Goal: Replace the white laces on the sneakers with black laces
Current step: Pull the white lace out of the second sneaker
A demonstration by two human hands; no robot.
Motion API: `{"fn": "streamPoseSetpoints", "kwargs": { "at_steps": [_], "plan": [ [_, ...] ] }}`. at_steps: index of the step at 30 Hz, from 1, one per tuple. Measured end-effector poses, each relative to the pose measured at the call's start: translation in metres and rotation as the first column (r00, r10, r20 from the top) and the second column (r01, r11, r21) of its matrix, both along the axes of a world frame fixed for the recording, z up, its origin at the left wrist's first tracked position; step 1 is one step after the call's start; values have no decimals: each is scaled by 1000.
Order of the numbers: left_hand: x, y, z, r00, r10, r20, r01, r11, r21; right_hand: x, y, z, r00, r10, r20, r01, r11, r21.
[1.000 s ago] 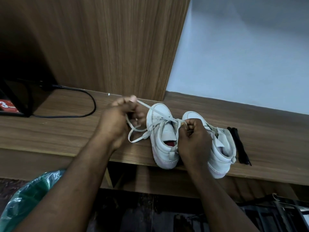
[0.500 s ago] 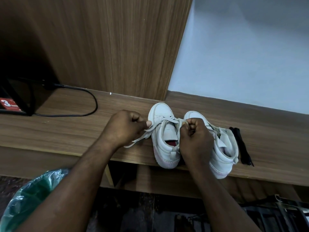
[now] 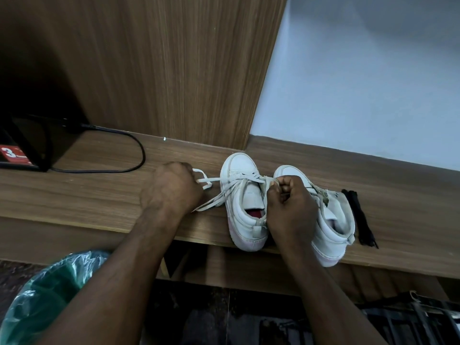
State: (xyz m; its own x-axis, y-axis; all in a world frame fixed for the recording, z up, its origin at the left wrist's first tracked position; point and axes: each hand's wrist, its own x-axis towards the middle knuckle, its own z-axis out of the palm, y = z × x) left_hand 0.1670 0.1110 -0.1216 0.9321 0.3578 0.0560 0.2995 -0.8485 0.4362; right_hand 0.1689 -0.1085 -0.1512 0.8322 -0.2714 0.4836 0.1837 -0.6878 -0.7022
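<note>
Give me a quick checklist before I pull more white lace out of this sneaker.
1. Left hand grips the white lace: ok.
2. Right hand pinches the first sneaker at its eyelet edge, steadying it: ok.
3. Lace free of the eyelets: not ok, it crosses several.
4. Both sneakers fully on the shelf: not ok, heels overhang the front edge.
5. Black laces ready beside the second sneaker: ok.
6. Second sneaker unlaced: cannot tell, the right hand covers it.

White sneakers (image 3: 245, 195), black laces (image 3: 359, 215), wood-grain brown shelf (image 3: 99, 195).
</note>
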Motion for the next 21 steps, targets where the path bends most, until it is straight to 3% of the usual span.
{"fn": "streamPoseSetpoints", "kwargs": {
  "at_steps": [4, 8, 12, 21],
  "plan": [
    [-4, 0, 0, 1000, 11, 22, -12, 999, 46, 0, 1, 0, 1000, 3, 3, -3, 1000, -3],
    [-1, -17, -5, 962, -182, 206, 202, 976, -83, 2, 1, 0, 999, 30, 19, -31, 999, 17],
    [4, -37, -13, 905, -325, 274, 365, 925, -106, 3, 1, -2, 998, 55, 20, -56, 998, 23],
    [11, -50, -17, 889, -304, 342, 334, 942, -32, 2, -3, -3, 997, 70, 9, -70, 997, -17]
  ]
}}
